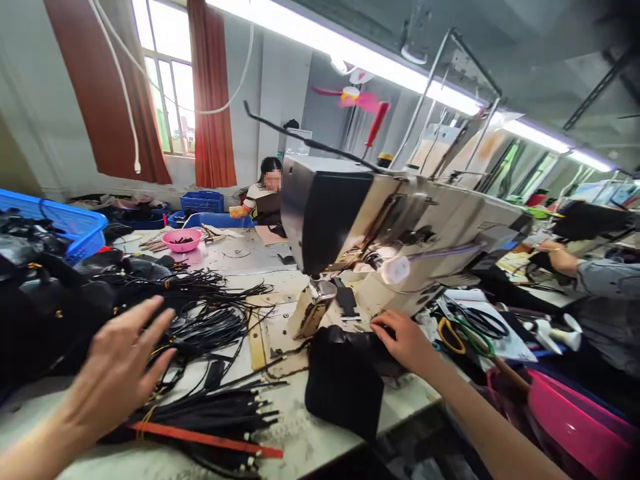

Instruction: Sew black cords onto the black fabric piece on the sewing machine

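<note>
My left hand is raised with its fingers spread and nothing in it, over the left of the table. Below it lie a bundle of black zippers tied with a yellow band, a red strip and bunches of thin black cord. At the sewing machine, my right hand pinches the upper right part of a black fabric piece. This piece rests by the machine's post and hangs over the table's front edge. My right fingertips are partly hidden.
Black bags and a blue basket crowd the left. A pink bowl stands farther back, near a seated person. On the right are yellow-handled scissors, a pink tub and another person's arm.
</note>
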Available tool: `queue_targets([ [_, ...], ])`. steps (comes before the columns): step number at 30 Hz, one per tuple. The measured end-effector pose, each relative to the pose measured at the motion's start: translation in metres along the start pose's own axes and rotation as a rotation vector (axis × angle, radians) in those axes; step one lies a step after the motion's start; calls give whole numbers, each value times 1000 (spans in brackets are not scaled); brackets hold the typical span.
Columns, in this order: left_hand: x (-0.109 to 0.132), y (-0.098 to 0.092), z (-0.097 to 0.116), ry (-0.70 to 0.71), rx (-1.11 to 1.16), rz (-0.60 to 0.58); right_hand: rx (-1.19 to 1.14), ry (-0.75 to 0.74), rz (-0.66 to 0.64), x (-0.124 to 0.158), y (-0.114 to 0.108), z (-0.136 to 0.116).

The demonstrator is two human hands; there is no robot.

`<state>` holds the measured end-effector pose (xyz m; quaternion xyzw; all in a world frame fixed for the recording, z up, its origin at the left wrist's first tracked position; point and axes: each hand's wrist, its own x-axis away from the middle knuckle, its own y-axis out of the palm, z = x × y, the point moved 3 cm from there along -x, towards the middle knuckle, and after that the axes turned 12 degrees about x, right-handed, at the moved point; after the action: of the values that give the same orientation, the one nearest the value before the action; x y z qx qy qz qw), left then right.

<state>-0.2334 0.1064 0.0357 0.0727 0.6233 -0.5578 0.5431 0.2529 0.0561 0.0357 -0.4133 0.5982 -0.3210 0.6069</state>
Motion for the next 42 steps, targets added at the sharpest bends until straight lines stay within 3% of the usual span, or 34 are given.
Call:
queue_targets([
  [3,-11,77,48,58,37,-146,-64,-50,-3,10,8,-3],
  [4,-17,98,64,11,107,-218,-92,-80,8,12,13,-12],
  [6,-29,126,95,-49,121,-311,-161,-142,56,14,23,-33],
  [8,-39,135,112,-181,87,-332,-251,-191,100,17,30,-56],
  [10,-36,126,115,-363,31,-307,-363,-242,85,21,33,-75],
  [12,-16,101,108,-573,-40,-248,-483,-301,5,24,31,-91],
  [16,59,36,83,-1075,-224,-70,-639,-464,-246,23,22,-139],
  [18,92,18,71,-1276,-238,-40,-618,-582,-363,16,24,-179],
  [21,119,19,58,-1434,-90,-1,-525,-714,-501,0,45,-251],
  [24,126,33,52,-1532,184,129,-459,-675,-542,-20,80,-313],
  [28,128,45,57,-1568,640,436,-356,-592,-589,-25,111,-351],
  [31,130,48,66,-1480,932,701,-419,-581,-540,-15,105,-352],
  [34,131,46,72,-1390,1109,885,-548,-594,-528,-12,90,-345],
  [37,127,39,74,-1315,1216,968,-644,-575,-585,-24,82,-342],
  [42,113,26,73,-1199,1258,981,-712,-573,-748,-42,88,-354],
])
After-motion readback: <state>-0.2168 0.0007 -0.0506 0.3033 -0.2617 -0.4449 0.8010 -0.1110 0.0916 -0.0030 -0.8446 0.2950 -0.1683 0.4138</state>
